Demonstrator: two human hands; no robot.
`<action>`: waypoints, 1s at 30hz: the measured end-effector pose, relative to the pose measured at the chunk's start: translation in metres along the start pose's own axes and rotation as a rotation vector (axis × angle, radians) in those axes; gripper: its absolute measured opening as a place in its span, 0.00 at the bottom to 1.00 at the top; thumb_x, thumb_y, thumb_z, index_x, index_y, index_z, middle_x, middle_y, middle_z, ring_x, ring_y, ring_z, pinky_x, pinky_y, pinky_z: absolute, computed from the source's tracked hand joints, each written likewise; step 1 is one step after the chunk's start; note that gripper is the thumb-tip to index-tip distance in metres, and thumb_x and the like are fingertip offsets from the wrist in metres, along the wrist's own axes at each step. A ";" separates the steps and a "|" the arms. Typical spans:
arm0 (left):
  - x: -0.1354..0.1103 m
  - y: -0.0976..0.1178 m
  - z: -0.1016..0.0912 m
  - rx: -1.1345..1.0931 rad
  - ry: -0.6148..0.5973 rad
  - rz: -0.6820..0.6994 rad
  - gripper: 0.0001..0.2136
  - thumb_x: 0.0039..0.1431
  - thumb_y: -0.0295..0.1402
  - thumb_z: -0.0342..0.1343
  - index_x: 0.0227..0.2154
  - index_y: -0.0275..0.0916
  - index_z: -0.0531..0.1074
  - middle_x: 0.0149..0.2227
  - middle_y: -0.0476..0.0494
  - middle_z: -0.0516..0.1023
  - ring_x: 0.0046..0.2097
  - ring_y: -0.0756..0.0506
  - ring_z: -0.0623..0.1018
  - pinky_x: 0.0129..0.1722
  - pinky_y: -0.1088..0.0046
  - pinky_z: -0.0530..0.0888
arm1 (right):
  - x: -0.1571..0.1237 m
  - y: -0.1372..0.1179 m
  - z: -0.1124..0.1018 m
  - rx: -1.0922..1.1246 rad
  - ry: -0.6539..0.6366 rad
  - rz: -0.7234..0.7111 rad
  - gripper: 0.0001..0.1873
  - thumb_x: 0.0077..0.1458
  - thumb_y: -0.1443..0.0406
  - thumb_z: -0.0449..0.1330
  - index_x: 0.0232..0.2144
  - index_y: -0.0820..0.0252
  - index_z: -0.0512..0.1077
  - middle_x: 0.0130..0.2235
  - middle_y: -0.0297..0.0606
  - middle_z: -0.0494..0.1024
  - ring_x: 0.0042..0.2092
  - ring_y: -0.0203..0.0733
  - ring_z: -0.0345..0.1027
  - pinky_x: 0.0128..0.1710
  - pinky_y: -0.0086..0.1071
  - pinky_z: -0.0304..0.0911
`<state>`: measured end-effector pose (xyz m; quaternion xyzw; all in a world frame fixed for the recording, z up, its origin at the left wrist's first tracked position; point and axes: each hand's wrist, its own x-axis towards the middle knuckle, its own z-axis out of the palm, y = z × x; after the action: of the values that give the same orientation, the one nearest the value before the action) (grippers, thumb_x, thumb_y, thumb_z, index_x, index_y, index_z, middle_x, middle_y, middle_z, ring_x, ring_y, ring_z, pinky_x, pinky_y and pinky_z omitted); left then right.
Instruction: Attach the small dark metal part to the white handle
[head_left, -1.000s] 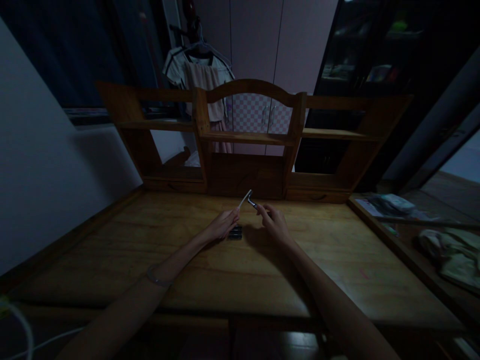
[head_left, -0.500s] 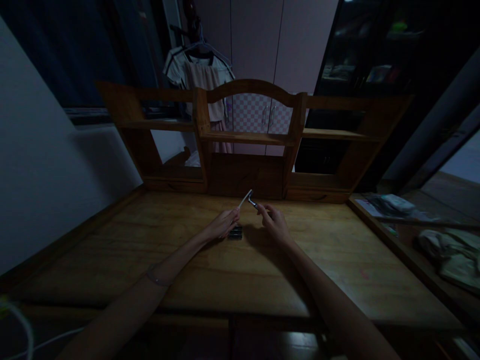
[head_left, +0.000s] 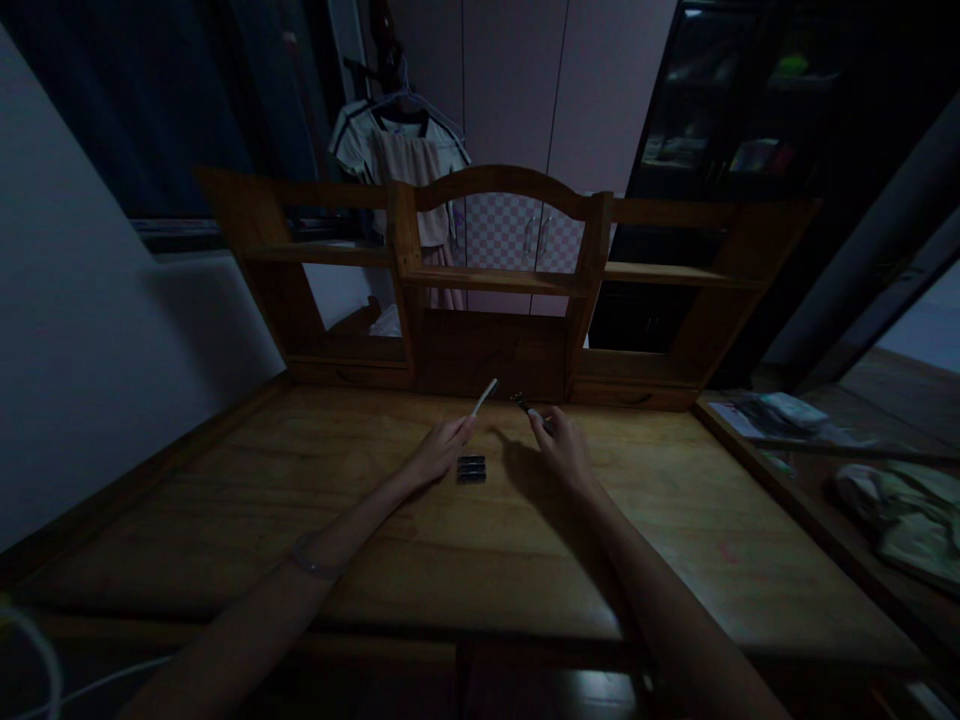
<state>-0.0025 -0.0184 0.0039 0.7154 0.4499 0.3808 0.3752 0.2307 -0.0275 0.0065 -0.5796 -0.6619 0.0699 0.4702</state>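
Observation:
My left hand (head_left: 439,450) is closed on a thin pale stick-like part (head_left: 484,396) that points up and away from me. A little to the right, my right hand (head_left: 559,447) pinches a small dark metal piece (head_left: 523,403). The two parts are held apart above the wooden desk (head_left: 390,520). Between my hands, a small black block (head_left: 471,468) lies on the desk. The room is dim and fine detail is hard to make out.
A wooden hutch with shelves (head_left: 499,280) stands at the back of the desk. Clothes (head_left: 405,150) hang behind it. A side surface at the right holds papers (head_left: 780,412) and crumpled cloth (head_left: 896,510). A white cable (head_left: 34,650) lies at the lower left.
The two parts were touching at their tips before; now my right hand has moved right with the dark piece, and the parts are separated.

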 end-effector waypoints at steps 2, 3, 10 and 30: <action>0.002 0.003 -0.002 0.106 0.064 0.081 0.22 0.60 0.51 0.43 0.29 0.36 0.69 0.22 0.50 0.69 0.25 0.50 0.69 0.22 0.78 0.60 | -0.002 -0.002 0.004 -0.051 -0.029 -0.024 0.16 0.58 0.55 0.52 0.30 0.60 0.72 0.26 0.39 0.75 0.27 0.40 0.68 0.25 0.28 0.54; 0.002 0.004 -0.002 0.153 0.077 0.111 0.22 0.61 0.50 0.44 0.31 0.36 0.72 0.25 0.49 0.71 0.28 0.48 0.70 0.25 0.78 0.62 | -0.003 -0.002 0.005 -0.055 -0.042 -0.034 0.14 0.58 0.56 0.53 0.31 0.59 0.72 0.26 0.39 0.75 0.27 0.40 0.68 0.25 0.28 0.54; 0.006 0.001 -0.003 0.361 0.090 0.116 0.21 0.59 0.50 0.46 0.32 0.38 0.75 0.23 0.50 0.69 0.26 0.49 0.68 0.26 0.77 0.58 | -0.003 -0.007 0.003 0.166 -0.043 -0.076 0.14 0.60 0.56 0.53 0.41 0.59 0.69 0.28 0.37 0.77 0.27 0.39 0.72 0.27 0.28 0.62; 0.004 0.011 -0.006 0.300 0.264 0.101 0.19 0.58 0.46 0.50 0.41 0.36 0.74 0.17 0.53 0.62 0.20 0.51 0.63 0.22 0.77 0.56 | -0.004 -0.015 -0.002 0.146 0.063 -0.067 0.16 0.61 0.52 0.50 0.37 0.58 0.66 0.33 0.41 0.79 0.33 0.43 0.75 0.33 0.30 0.64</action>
<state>-0.0030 -0.0166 0.0168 0.7287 0.5105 0.4184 0.1825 0.2211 -0.0361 0.0148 -0.5233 -0.6589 0.0840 0.5337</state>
